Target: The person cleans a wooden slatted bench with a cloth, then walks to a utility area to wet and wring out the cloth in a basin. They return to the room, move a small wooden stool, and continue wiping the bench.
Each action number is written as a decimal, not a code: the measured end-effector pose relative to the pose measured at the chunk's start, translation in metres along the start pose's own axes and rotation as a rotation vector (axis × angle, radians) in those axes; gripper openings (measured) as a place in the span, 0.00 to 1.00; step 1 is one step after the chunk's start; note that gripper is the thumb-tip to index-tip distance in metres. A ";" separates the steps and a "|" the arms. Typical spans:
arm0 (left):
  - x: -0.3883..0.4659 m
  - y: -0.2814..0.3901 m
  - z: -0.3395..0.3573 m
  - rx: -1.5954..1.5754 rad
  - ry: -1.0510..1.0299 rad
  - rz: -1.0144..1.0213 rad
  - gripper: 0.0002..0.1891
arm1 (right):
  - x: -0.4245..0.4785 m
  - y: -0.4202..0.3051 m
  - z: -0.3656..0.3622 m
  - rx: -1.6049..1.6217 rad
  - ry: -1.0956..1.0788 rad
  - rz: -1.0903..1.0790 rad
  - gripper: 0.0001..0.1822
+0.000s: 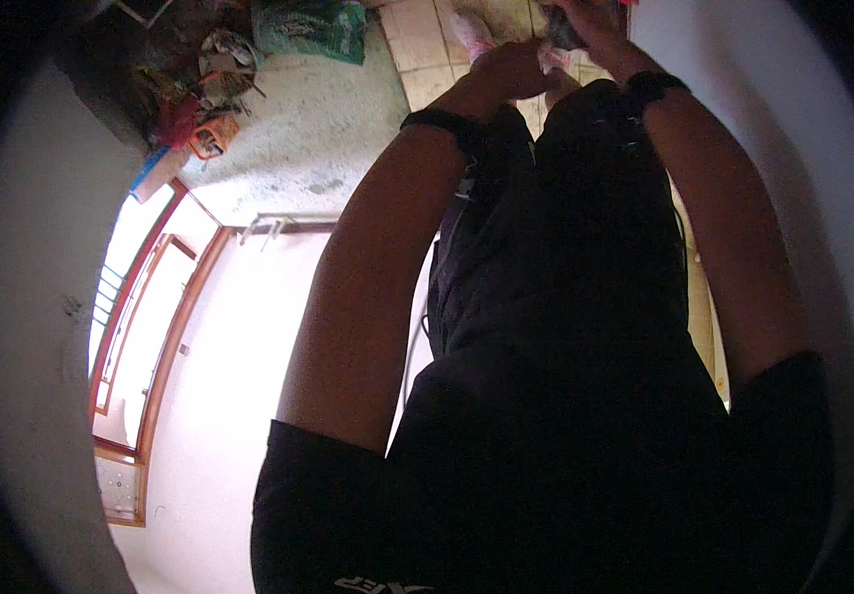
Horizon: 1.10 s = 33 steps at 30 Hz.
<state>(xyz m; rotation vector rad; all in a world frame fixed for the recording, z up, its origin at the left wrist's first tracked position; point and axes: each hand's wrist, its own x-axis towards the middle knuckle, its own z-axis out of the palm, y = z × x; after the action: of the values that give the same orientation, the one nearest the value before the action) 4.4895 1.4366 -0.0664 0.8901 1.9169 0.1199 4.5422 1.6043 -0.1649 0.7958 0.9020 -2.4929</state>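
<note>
My left hand (517, 70) reaches out over my knees near the top of the view, its fingers bent and partly hidden. Beyond it is my right hand (583, 21), cut off by the upper edge. A dark grey thing (562, 31), too dim to name, lies between the two hands, right against the right one. Whether either hand grips it cannot be made out. Below them are my feet in pink-and-white footwear, one foot (471, 31) left of the hands and the other (555, 58) partly covered. Both wrists wear black bands.
Beige floor tiles (423, 44) meet a rough concrete floor (308, 126). A green sack (312, 30), an orange basket (213, 139) and jumbled odds and ends lie to the left. A pale wall (739, 96) rises close on my right. A wood-framed window (152, 334) glows at left.
</note>
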 end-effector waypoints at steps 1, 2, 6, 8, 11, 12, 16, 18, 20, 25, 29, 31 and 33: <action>-0.010 0.004 0.003 0.096 -0.122 -0.040 0.26 | -0.010 0.010 0.004 -0.312 0.332 -0.254 0.12; -0.012 -0.004 0.021 0.125 -0.214 -0.002 0.25 | -0.016 0.009 0.000 -0.389 0.386 -0.144 0.05; -0.044 -0.043 0.091 -0.040 0.006 -0.084 0.23 | -0.064 0.015 -0.005 -0.460 0.247 0.052 0.20; -0.064 -0.062 0.110 -0.130 0.069 -0.090 0.22 | -0.067 0.006 0.035 -0.449 0.176 0.043 0.24; -0.060 -0.064 0.132 -0.050 0.076 0.071 0.17 | -0.023 0.089 -0.016 -0.399 0.312 -0.210 0.08; -0.074 -0.077 0.124 -0.106 0.049 0.027 0.17 | -0.025 0.081 0.037 -0.444 0.248 -0.196 0.09; -0.108 -0.128 0.134 -0.117 0.111 -0.079 0.13 | -0.019 0.085 0.150 -0.735 0.228 -0.085 0.12; -0.138 -0.138 0.125 -0.055 -0.056 -0.100 0.23 | -0.029 0.086 0.205 -0.899 0.207 -0.031 0.15; -0.200 -0.139 0.128 -0.091 0.161 -0.115 0.33 | -0.033 0.101 0.255 -1.096 0.210 0.024 0.17; -0.395 -0.235 0.244 -0.625 0.611 -0.252 0.31 | -0.067 0.165 0.316 -1.537 0.350 -0.196 0.37; -0.576 -0.332 0.406 -0.697 0.758 -1.023 0.24 | -0.097 0.193 0.287 -2.053 0.217 -0.139 0.39; -0.647 -0.309 0.470 -0.584 0.707 -1.258 0.14 | -0.086 0.190 0.315 -2.182 0.111 -0.056 0.36; -0.695 -0.305 0.543 -0.795 0.241 -1.219 0.19 | -0.122 0.221 0.354 -2.249 0.024 0.124 0.31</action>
<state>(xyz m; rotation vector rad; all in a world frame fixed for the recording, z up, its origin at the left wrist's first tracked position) 4.9422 0.6263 0.0336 -0.8720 2.0495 0.2245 4.6139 1.2236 0.0333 -0.0545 2.3623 -0.2045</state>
